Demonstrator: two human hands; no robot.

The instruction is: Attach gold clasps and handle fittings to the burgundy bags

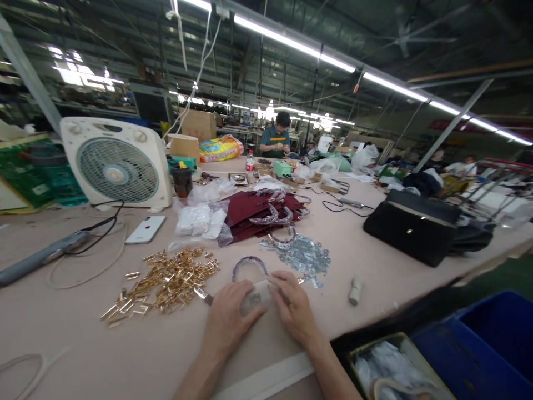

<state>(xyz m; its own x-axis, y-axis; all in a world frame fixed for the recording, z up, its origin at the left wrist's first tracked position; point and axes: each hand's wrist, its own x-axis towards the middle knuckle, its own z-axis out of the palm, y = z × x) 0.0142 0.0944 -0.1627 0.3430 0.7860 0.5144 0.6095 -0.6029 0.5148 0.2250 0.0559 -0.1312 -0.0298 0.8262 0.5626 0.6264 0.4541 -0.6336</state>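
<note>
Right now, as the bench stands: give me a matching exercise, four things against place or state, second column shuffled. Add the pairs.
Things
1. Phone
2. Gold metal pieces
3. Looped handle
4. Black bag

Places and states
A. Arching just beyond both hands
B. Loosely heaped, left of the left hand
C. On the table, right of the right hand
D. Lying flat in front of the fan

Pairs: 1-D, 2-B, 3-A, 4-C

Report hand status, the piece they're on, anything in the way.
Left hand and right hand gripping a pale piece. Loop handle just beyond it. Gold parts heaped left, grey metal plates beyond; neither seems in the way.
</note>
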